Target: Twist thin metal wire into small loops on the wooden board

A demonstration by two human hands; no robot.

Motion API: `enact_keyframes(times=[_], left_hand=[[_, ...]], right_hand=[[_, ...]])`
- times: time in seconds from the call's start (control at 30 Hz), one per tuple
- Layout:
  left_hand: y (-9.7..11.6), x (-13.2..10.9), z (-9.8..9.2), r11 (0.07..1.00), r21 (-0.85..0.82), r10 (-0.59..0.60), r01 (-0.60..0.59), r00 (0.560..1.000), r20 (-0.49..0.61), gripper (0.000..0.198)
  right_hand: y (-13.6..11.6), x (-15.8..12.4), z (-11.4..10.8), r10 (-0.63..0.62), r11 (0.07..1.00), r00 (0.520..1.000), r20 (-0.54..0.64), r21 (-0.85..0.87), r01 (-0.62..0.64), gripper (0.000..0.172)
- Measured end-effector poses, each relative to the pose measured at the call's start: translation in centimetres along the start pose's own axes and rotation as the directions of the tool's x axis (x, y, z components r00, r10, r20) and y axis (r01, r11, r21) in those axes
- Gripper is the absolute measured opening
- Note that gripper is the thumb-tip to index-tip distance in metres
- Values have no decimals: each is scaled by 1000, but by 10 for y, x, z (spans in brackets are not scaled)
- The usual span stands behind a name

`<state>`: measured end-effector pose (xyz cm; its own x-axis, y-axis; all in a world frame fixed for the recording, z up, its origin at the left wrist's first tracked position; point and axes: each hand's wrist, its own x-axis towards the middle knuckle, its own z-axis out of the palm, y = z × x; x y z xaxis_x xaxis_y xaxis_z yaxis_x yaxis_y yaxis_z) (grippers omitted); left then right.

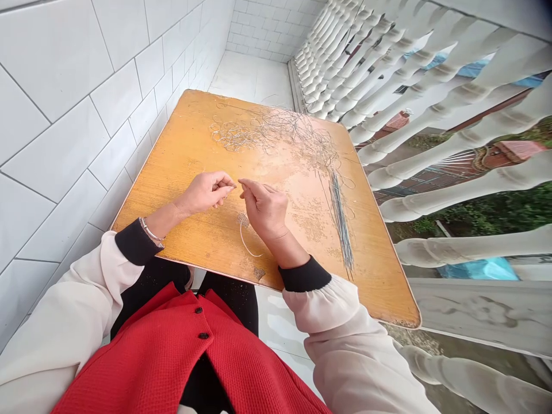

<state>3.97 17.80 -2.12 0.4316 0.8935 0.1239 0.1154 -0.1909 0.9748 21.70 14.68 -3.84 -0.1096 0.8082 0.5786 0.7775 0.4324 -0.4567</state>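
Observation:
My left hand [209, 191] is closed in a pinch over the wooden table [172, 155], with a bit of thin wire showing at the fingertips. Facing it, almost touching, my right hand [266, 208] has its thumb and index finger pressed together; what they hold is too fine to make out. Below the hands a pale curved wire [246, 241] shows against the tabletop; I cannot tell whether it hangs or lies there. Farther back lies a tangle of looped wires [237, 137]. To the right rests a bundle of straight grey wires [340, 221].
A white tiled wall [77, 126] runs close along the table's left side. On the right stands a white baluster railing [448, 195], with greenery [487, 198] beyond it. My lap, in a red garment [172, 351], is at the near table edge.

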Motion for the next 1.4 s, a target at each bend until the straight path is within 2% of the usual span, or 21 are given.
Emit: enact_keyframes(times=[0.07, 0.13, 0.23, 0.3, 0.37, 0.43, 0.5, 0.57, 0.63, 0.73, 0.8, 0.97, 1.1, 1.2, 1.3, 1.4], left_hand=[[-2, 0, -1, 999, 38, 31, -30, 1000, -5, 8], [-5, 0, 0, 982, 159, 112, -100, 991, -73, 12], [-9, -1, 4, 904, 388, 274, -181, 941, -198, 16], [-11, -3, 8, 877, 443, 320, -187, 914, -247, 17], [-10, -3, 10, 911, 373, 294, -177, 913, -283, 13], [-8, -2, 9, 969, 198, 208, -150, 928, -311, 9], [-4, -2, 6, 995, -20, 87, -99, 941, -327, 18], [-1, -2, 3, 977, -213, -44, -21, 955, -294, 27], [1, -3, 1, 944, -319, -145, 81, 972, -183, 29], [0, -5, 5, 934, -296, -199, 200, 979, 34, 27], [-2, -5, 9, 946, -243, -195, 215, 975, 102, 24], [-6, -3, 15, 979, -143, -140, 144, 989, 41, 17], [-3, -4, 15, 982, -88, -167, 166, 986, -4, 22], [4, -6, 15, 970, -97, -221, 223, 975, 30, 26], [10, -7, 14, 957, -131, -253, 261, 965, 74, 18], [13, -7, 14, 956, -161, -236, 246, 969, 80, 11]], right_hand=[[0, -1, 1, -21, 997, 1000, -15, -70, 20, 30], [0, -3, 3, -51, 990, 999, -18, -134, 48, 31], [-2, -5, 7, -65, 982, 998, -14, -178, 62, 32], [-2, -6, 9, -33, 987, 999, -19, -161, 30, 32], [-1, -5, 11, 35, 995, 999, -20, -89, -37, 31], [0, -4, 11, 132, 991, 991, -3, 36, -132, 32], [0, -2, 11, 242, 953, 970, 31, 179, -243, 33], [-1, 0, 10, 326, 900, 944, 57, 287, -329, 34], [-3, 1, 8, 368, 864, 928, 65, 346, -367, 36], [-6, 2, 7, 374, 847, 924, 74, 378, -373, 40], [-7, 2, 7, 373, 841, 924, 85, 390, -375, 42], [-7, 0, 11, 393, 763, 906, 160, 494, -418, 49], [-11, 1, 12, 418, 729, 899, 130, 542, -418, 40], [-14, 2, 11, 440, 708, 895, 73, 584, -396, 33], [-12, 3, 12, 457, 648, 885, 88, 649, -399, 30], [-8, 4, 13, 468, 593, 877, 111, 696, -404, 30]])
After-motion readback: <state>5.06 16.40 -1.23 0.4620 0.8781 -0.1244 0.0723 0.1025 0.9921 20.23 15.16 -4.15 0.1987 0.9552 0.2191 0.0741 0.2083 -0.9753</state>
